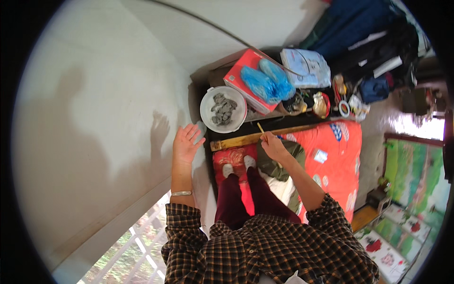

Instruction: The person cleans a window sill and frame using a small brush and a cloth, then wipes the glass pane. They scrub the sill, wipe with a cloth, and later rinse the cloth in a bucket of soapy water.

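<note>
My left hand is raised with its palm showing and its fingers apart, holding nothing. It is close to the pale wall, where its shadow falls, and left of a white plastic bucket. Grey clay-like lumps lie inside that bucket. In my right hand is a thin yellowish stick, one end pointing up towards the bucket and most of it hidden by the fingers. Below this hand, a dark green garment lies on the bed.
I stand on a bed with a red patterned cover and a wooden edge rail. Beyond the rail are a red box, blue plastic bags and a white package. A dark cable crosses above. A barred window is at lower left.
</note>
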`<state>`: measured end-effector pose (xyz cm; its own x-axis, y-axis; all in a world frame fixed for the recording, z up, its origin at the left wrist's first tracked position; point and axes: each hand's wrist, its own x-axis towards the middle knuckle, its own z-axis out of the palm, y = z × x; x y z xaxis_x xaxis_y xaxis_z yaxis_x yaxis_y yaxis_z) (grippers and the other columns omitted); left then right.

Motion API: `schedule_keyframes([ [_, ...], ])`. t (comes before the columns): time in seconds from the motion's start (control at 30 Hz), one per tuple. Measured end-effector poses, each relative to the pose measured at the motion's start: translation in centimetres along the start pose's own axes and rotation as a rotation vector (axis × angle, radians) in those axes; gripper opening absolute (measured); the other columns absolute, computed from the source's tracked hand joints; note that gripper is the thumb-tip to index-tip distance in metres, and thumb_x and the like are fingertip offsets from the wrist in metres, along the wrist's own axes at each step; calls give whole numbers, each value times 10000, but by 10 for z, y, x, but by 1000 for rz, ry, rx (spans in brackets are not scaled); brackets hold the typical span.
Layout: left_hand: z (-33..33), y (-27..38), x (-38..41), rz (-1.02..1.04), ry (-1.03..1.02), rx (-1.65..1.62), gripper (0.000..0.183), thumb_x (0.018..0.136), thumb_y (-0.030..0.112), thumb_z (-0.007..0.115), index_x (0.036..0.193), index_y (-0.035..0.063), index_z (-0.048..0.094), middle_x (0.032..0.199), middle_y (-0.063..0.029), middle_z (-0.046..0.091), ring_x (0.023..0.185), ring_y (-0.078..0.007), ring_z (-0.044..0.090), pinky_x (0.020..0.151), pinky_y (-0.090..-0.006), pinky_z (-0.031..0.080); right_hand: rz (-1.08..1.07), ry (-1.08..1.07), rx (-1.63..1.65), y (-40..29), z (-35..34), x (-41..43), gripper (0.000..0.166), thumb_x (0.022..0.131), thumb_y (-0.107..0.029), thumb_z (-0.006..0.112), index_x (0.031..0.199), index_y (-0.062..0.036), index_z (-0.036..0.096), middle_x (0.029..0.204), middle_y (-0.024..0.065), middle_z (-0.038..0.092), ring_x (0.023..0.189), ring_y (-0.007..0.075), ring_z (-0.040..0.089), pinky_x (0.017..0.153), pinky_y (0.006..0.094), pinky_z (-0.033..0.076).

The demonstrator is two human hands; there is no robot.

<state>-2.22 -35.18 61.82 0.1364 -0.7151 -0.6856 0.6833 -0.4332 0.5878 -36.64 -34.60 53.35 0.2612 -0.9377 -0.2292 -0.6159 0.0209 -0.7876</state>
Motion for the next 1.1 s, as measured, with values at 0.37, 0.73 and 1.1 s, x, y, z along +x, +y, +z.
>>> schedule_keyframes([
  [0.37, -79, -131, 42, -40, -49, -299, 492, 1020, 412, 415, 1275, 8, 531, 1313, -177, 550, 1214, -329, 509, 1052, -542, 398, 478, -393, 268, 27, 54, 130, 152, 984, -129, 489, 1084, -16, 512, 760, 69, 622, 608, 137, 625, 511, 281, 508],
  [0.73, -122, -276, 86, -183, -92, -392, 536, 994, 418, 467, 1343, 12, 486, 1321, -174, 546, 1252, -320, 497, 1093, -501, 380, -47, 180, -205, 156, 137, 312, 175, 933, -175, 536, 929, -21, 619, 890, 265, 637, 870, 463, 599, 767, 512, 484],
  [1.1, -142, -334, 136, -158, -233, -442, 544, 991, 422, 464, 1356, 19, 485, 1314, -170, 555, 1245, -323, 501, 1096, -511, 370, -309, 431, -381, 214, 108, 388, 198, 863, -13, 532, 1030, -50, 631, 1102, 214, 609, 1032, 406, 587, 895, 456, 492],
])
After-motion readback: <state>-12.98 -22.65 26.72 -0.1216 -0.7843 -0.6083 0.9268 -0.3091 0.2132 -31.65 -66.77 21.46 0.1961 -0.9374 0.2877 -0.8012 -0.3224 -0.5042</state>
